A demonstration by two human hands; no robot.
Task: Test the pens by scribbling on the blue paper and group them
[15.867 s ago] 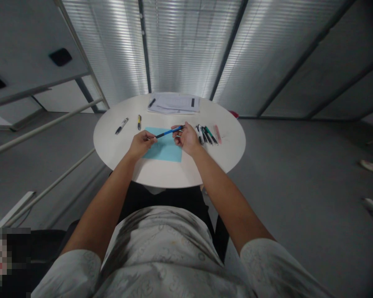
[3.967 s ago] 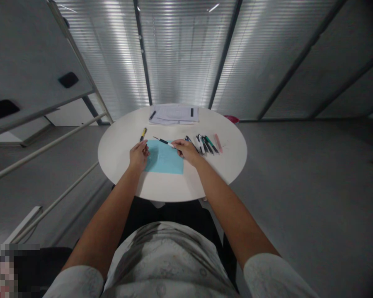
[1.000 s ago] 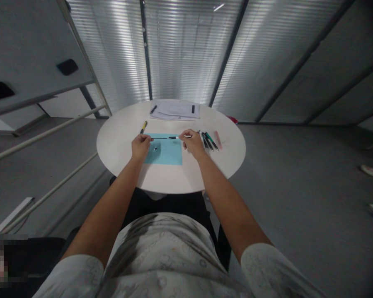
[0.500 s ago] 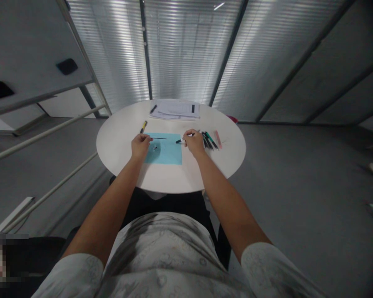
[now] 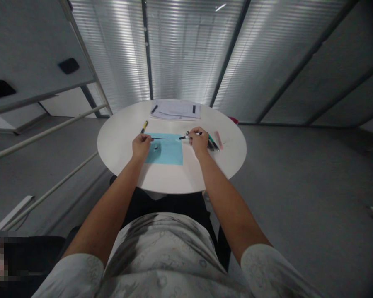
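Observation:
Over the upper left of a blue sheet (image 5: 170,155), my left hand (image 5: 141,145) pinches a thin dark rod (image 5: 160,138), which looks like a pen refill and points right. My right hand (image 5: 199,141), fingers closed, grips a black-and-white pen (image 5: 184,137) whose dark end points left over the sheet's right edge. Its other end is partly hidden by the fingers. A small shiny piece (image 5: 156,147) rests on the sheet, too small to make out. Several pens (image 5: 214,142), one of them green, lie just right of my right hand and are partly covered by it.
The round white table (image 5: 174,180) carries a stack of papers (image 5: 177,109) at its far side, with a dark pen (image 5: 154,109) on it. A yellow-and-black marker (image 5: 144,126) lies beyond my left hand. At right is a pink strip (image 5: 219,140). A metal rail (image 5: 49,130) runs along the left.
My right hand has moved right with the pen, away from the sheet and over part of the pen pile. My left hand keeps its pinch on the refill, almost unmoved.

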